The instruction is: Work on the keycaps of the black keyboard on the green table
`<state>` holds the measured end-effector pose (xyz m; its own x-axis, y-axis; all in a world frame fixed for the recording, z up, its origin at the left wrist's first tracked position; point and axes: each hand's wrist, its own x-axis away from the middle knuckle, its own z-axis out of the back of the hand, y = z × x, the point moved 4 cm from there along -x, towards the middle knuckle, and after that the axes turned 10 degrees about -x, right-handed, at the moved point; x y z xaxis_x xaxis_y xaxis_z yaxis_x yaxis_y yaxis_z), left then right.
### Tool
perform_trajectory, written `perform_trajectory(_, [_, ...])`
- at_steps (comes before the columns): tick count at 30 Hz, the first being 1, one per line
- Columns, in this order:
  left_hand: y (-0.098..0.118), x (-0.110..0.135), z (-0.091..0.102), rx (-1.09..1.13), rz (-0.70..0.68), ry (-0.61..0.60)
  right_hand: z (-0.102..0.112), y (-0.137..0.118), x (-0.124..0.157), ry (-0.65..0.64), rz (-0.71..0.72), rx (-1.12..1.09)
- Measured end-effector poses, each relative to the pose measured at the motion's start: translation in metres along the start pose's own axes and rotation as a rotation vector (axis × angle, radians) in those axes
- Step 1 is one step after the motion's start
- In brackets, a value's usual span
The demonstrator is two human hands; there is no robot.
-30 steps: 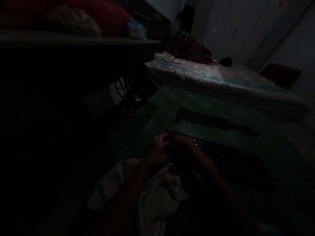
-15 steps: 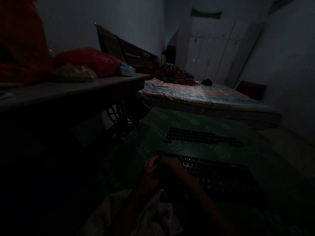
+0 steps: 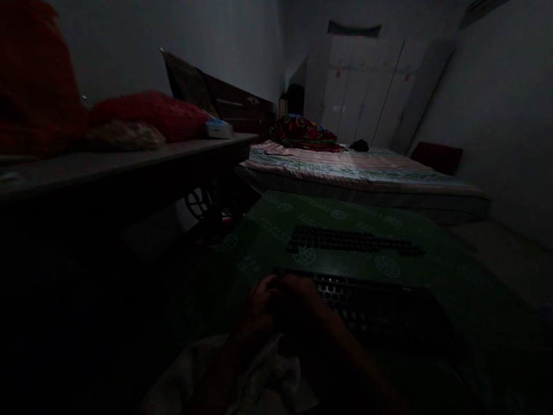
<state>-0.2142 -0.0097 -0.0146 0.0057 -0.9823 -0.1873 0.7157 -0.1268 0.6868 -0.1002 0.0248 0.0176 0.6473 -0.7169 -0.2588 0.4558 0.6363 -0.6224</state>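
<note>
A black keyboard [image 3: 389, 314] lies on the green table [image 3: 242, 268], with bare key sockets showing at its left part. Both my hands are together over the keyboard's left end. My left hand [image 3: 261, 305] is closed, its fingers curled at the near left corner. Against it lies my right hand [image 3: 300, 297], also closed, with its fingertips hidden. What the fingers hold, if anything, is lost in the dark. Beyond the keyboard, loose black keycaps [image 3: 349, 239] are laid out in rows. A pale cloth [image 3: 272, 374] is below my wrists.
At left a bench-like table [image 3: 173, 153] carries a red bag [image 3: 149, 112], an orange bag [image 3: 37, 80] and a small box [image 3: 219, 128]. Behind the green table stands a bed [image 3: 354, 170] with a bundled patterned blanket [image 3: 302, 132]. A white wardrobe [image 3: 363, 86] is at the back.
The view has shifted slightly. Both hands stay together at the keyboard's left end, with only a small change in finger pose. The keycaps and keyboard lie as before.
</note>
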Motion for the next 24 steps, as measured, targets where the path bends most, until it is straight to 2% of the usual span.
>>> perform_trajectory(2, [0.007,0.002,0.001,-0.002,-0.010,-0.025,0.005,0.004,0.003,0.098,-0.035,-0.125])
perform_trajectory(4, [0.013,0.003,0.001,-0.018,-0.026,-0.069,0.008,0.007,0.007,0.129,-0.053,-0.247])
perform_trajectory(9, [0.018,0.005,0.002,-0.033,-0.028,-0.082,0.016,0.005,0.013,0.011,-0.061,-0.415])
perform_trajectory(13, [0.019,0.007,0.002,-0.043,-0.031,-0.082,0.017,0.002,0.013,-0.103,-0.026,-0.307])
perform_trajectory(17, [0.021,0.007,0.004,-0.046,-0.031,-0.080,0.014,0.003,0.011,-0.079,0.025,-0.116])
perform_trajectory(24, [0.014,0.004,0.001,-0.036,-0.029,-0.080,0.004,0.002,0.009,-0.147,-0.053,0.045])
